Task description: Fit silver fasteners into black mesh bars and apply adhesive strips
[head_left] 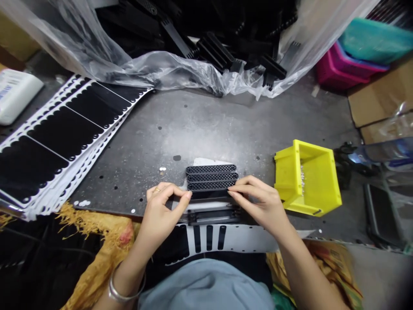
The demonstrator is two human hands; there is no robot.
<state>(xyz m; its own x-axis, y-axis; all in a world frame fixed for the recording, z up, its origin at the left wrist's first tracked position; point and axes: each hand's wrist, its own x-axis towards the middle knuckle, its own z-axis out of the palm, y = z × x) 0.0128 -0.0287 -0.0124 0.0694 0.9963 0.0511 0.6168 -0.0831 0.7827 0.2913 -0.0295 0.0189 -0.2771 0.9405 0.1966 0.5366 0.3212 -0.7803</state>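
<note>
Black plastic bar (209, 195) pinched at both ends by fingers of left hand (163, 209) and right hand (264, 204).
Should be kept level, squared against latticed bars (211, 177) just beyond fingertips.

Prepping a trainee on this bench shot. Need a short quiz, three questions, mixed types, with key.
1. Multiple choice. Where are the fingertips of the left hand and the right hand on the front black strip?
A) Both at its middle
B) At opposite ends
C) Both at its left end

2. True or false: the yellow bin stands to the right of the right hand.

3. Fill in: the stack of black-and-white sheets lies to the person's ____.

Key:
1. B, at opposite ends
2. True
3. left
</note>
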